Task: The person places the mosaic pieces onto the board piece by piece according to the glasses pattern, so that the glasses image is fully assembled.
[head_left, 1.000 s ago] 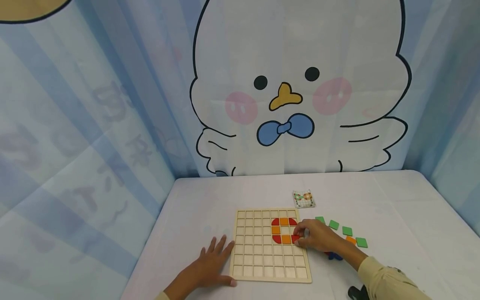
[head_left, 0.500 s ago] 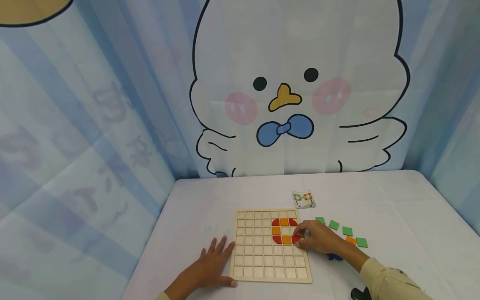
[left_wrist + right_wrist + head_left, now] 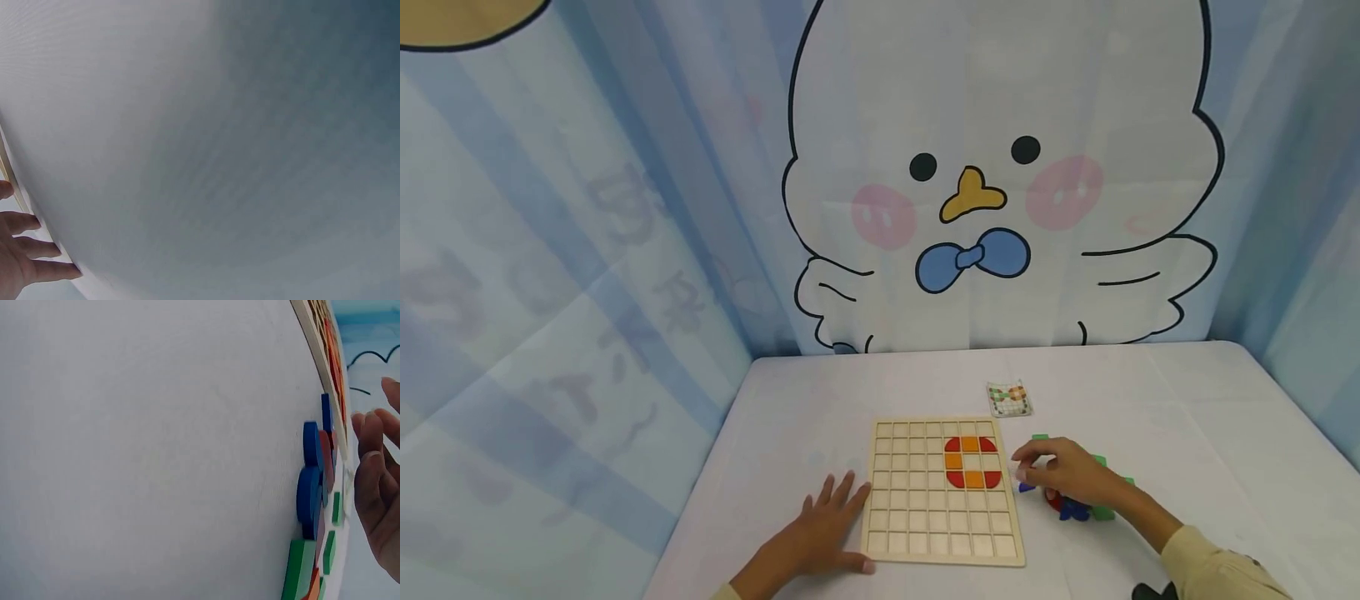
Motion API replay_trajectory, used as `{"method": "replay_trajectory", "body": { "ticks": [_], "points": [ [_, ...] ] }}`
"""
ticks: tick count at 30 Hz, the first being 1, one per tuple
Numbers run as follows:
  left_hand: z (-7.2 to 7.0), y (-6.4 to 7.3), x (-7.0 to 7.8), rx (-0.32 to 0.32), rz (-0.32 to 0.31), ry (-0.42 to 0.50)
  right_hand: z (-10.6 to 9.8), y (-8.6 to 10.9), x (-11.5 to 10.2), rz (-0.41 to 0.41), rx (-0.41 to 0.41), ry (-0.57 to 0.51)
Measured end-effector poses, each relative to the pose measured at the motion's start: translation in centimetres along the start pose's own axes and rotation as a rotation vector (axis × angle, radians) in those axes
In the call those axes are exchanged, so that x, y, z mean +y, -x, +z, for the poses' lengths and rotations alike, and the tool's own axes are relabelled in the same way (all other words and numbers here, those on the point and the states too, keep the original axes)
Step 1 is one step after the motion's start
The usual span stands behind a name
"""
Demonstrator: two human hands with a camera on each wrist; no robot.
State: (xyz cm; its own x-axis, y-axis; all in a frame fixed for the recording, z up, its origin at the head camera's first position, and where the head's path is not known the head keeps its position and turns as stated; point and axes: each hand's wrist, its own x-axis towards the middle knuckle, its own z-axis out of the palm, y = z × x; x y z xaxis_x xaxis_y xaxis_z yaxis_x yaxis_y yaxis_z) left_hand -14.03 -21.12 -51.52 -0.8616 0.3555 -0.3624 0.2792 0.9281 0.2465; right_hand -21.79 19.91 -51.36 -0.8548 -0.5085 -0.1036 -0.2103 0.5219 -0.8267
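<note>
A wooden grid board lies on the table. Red rounded tiles and orange square tiles form a ring in its upper right cells. Beside the board's left edge, my left hand rests with fingers spread, index finger and thumb touching the frame. My right hand hovers just right of the board with bent fingers and no tile visible between them. Below its fingertips is a small blue tile. More blue tiles and a red tile lie under the wrist, partly hidden.
Green tiles lie around the right forearm, some covered by it. A small printed pattern card lies behind the board. Near the right sleeve is a black object, cut off by the frame. A curtain with a cartoon bird stands behind the table.
My right hand has let go of the red tile at the ring's lower right corner and moved right, off the board, over the loose tiles. The left hand stays put.
</note>
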Motion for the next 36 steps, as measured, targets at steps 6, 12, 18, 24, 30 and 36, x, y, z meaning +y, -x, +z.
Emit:
{"method": "replay_trajectory", "body": {
  "ticks": [6, 12, 18, 24, 30, 36],
  "points": [
    [0.0, -0.1, -0.1, -0.003, -0.003, -0.011, -2.3, 1.8, 1.2, 0.123, 0.073, -0.035],
    [-0.3, -0.1, 0.0, 0.002, 0.001, -0.013, -4.2, 3.8, 3.2, 0.14, 0.138, 0.035],
    [-0.3, -0.1, 0.2, -0.006, 0.0, -0.003, -5.3, 5.8, 5.2, 0.072, 0.155, 0.223],
    [-0.3, 0.0, 0.3, -0.004, -0.003, -0.008, -5.6, 6.5, 6.0, 0.067, 0.189, 0.284],
    [-0.2, 0.0, 0.2, 0.002, 0.005, -0.011, -5.6, 6.5, 6.2, 0.104, 0.186, 0.305],
    [-0.2, 0.2, 0.2, 0.005, 0.004, -0.008, -5.4, 6.4, 6.4, 0.113, 0.172, 0.307]
  ]
}}
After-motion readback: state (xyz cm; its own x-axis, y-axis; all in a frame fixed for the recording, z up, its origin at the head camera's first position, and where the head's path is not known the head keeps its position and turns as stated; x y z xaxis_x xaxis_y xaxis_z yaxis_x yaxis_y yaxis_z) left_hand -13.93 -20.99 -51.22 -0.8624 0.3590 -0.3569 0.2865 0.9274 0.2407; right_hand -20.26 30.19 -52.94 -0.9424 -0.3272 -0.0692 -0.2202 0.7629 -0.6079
